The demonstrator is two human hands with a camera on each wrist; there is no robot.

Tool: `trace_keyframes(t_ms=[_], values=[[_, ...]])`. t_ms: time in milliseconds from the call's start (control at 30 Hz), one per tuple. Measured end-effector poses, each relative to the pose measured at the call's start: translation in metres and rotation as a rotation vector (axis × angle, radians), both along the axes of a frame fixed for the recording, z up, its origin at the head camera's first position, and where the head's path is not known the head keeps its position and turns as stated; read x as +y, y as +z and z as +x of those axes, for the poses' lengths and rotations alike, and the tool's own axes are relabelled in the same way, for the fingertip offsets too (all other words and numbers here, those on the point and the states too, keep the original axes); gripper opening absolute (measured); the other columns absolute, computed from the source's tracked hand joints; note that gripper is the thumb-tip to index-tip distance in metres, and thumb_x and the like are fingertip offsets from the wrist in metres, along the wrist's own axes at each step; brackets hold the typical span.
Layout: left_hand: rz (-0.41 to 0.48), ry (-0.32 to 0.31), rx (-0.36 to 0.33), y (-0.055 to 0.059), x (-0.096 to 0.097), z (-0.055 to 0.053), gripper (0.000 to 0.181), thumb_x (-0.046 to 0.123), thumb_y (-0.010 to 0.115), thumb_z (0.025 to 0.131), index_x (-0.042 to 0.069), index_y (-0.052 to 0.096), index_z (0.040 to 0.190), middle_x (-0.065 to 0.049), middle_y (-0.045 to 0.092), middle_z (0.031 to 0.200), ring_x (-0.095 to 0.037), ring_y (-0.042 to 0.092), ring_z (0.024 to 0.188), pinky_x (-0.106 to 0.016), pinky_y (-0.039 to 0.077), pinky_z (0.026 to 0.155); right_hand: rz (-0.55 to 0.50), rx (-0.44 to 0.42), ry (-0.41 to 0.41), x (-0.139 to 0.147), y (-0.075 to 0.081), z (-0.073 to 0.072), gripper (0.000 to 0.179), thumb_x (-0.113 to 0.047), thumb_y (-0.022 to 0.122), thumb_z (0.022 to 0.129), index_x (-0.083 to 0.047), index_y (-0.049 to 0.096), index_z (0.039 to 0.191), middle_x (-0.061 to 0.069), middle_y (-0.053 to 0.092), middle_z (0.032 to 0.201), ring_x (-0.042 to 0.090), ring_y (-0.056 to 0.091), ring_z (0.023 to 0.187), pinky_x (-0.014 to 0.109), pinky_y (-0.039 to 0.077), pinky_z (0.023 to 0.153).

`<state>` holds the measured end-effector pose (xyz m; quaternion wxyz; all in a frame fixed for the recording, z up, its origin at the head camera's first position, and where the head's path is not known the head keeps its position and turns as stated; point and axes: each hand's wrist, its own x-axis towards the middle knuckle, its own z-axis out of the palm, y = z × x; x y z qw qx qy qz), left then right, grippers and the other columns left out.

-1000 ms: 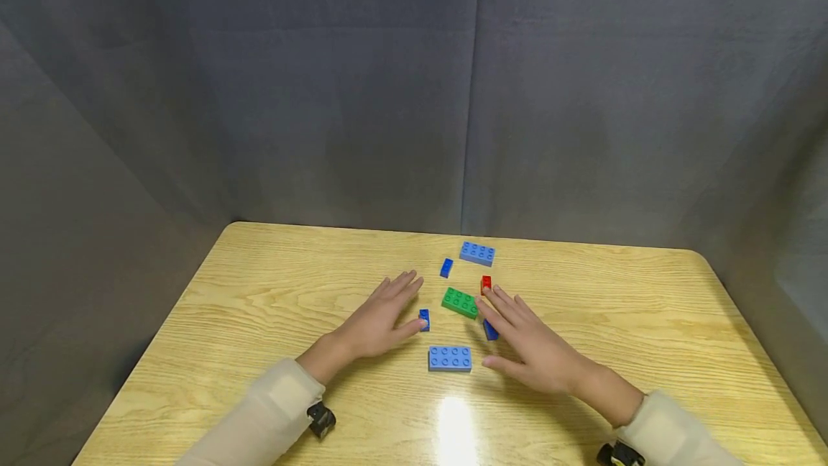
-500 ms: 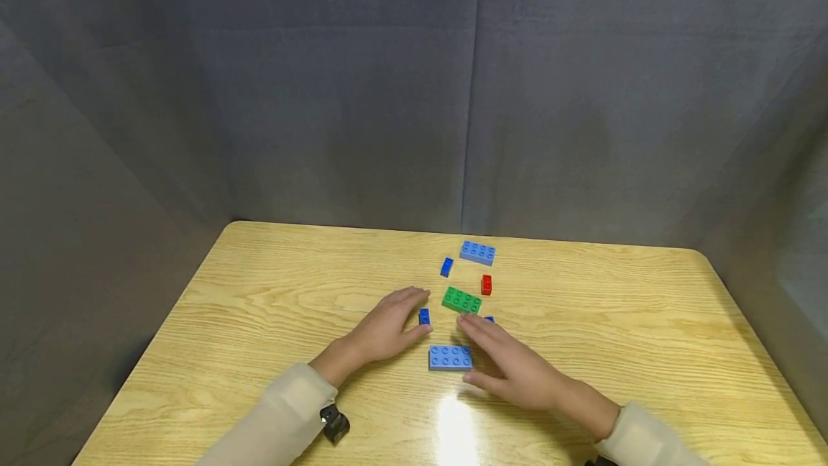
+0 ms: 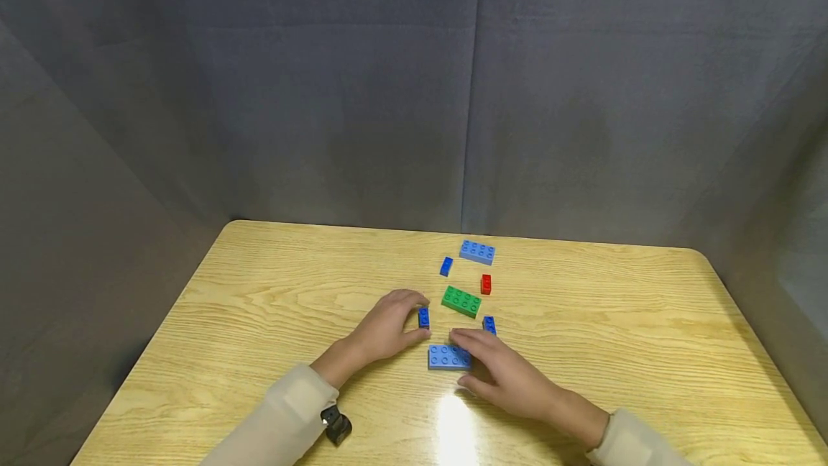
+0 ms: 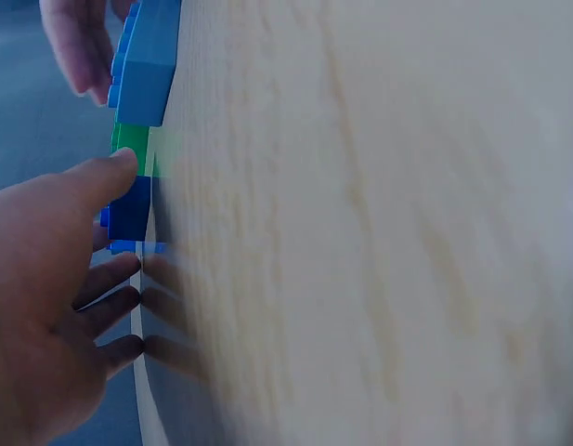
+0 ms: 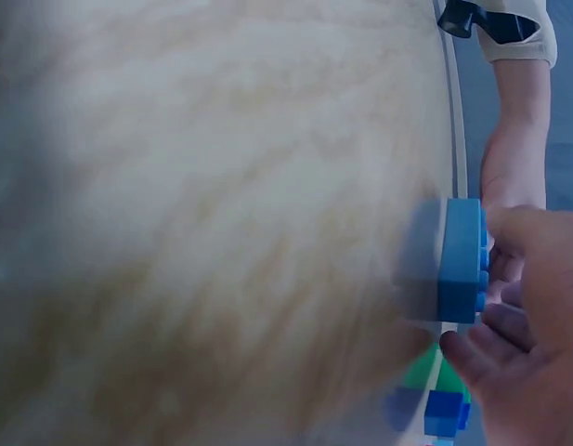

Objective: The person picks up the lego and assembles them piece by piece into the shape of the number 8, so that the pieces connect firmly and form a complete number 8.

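Note:
My left hand [image 3: 384, 329] is at a small dark blue brick [image 3: 423, 318], thumb on the near side and fingers on the far side, curved but not closed on it. In the left wrist view the thumb overlaps the top of that brick [image 4: 130, 212], and the fingers are spread close over the table. My right hand [image 3: 507, 372] reaches over the right end of a light blue eight-stud brick [image 3: 446, 358], its fingers beyond the far edge and its thumb off the near right corner. The right wrist view has this brick [image 5: 461, 255] flat on the table.
Beyond the hands lie a green brick [image 3: 461, 301], a red brick [image 3: 486, 284], another small blue brick [image 3: 446, 266] and a second light blue brick [image 3: 477, 252]. One more dark blue brick [image 3: 489, 325] sits just past the right hand. A grey curtain [image 3: 349, 92] stands behind the wooden table [image 3: 259, 293].
My right hand has moved left and nearer, from beside the green and red bricks to the light blue brick. The left hand has shifted slightly right and its fingers have drawn in around the small blue brick.

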<state>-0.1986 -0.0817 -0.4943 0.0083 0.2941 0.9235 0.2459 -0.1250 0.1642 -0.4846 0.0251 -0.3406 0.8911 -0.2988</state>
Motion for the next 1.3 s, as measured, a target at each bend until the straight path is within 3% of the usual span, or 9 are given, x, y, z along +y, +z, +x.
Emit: trace_keyframes(t_ms=[333,633,900,1100,1300], values=[[0.024,0.023,0.010,0.001,-0.001,0.001,0.045,0.035,0.071,0.083,0.013,0.060,0.121,0.001,0.060,0.120,-0.016,0.050,0.112,-0.034,0.038,0.100,0.021,-0.068,-0.111,-0.005,-0.006,-0.003,0.050,-0.030,0.068,0.087,-0.014,0.053,0.132,-0.004,0.052,0.129,0.015,0.047,0.121,0.038,0.042,0.100],[0.005,0.021,0.011,0.001,0.002,0.000,0.041,0.034,0.072,0.083,0.014,0.062,0.118,0.002,0.062,0.115,-0.015,0.052,0.107,-0.035,0.039,0.097,-0.002,-0.073,-0.153,-0.008,-0.008,-0.005,0.043,-0.026,0.070,0.085,-0.015,0.058,0.126,-0.005,0.057,0.120,0.013,0.051,0.114,0.037,0.044,0.097],[0.049,0.007,-0.010,0.001,-0.001,0.000,0.038,0.030,0.070,0.085,0.014,0.063,0.118,0.003,0.062,0.113,-0.014,0.051,0.106,-0.031,0.043,0.095,-0.010,-0.060,-0.172,-0.013,-0.007,-0.006,0.037,-0.024,0.069,0.087,-0.011,0.062,0.121,-0.005,0.059,0.114,0.011,0.052,0.108,0.035,0.047,0.091],[0.082,-0.014,-0.037,0.004,-0.005,0.001,0.038,0.032,0.069,0.085,0.016,0.062,0.119,0.006,0.060,0.114,-0.011,0.049,0.106,-0.030,0.043,0.095,-0.002,-0.045,-0.179,-0.014,-0.007,-0.006,0.035,-0.022,0.069,0.086,-0.011,0.063,0.119,-0.006,0.059,0.112,0.010,0.052,0.106,0.034,0.048,0.089],[0.115,-0.074,-0.051,0.014,-0.005,0.007,0.039,0.033,0.070,0.085,0.015,0.063,0.119,0.007,0.060,0.113,-0.010,0.050,0.106,-0.030,0.044,0.094,-0.009,-0.024,-0.183,-0.014,-0.008,-0.006,0.034,-0.020,0.071,0.085,-0.010,0.064,0.116,-0.005,0.059,0.110,0.011,0.053,0.104,0.035,0.048,0.087]])
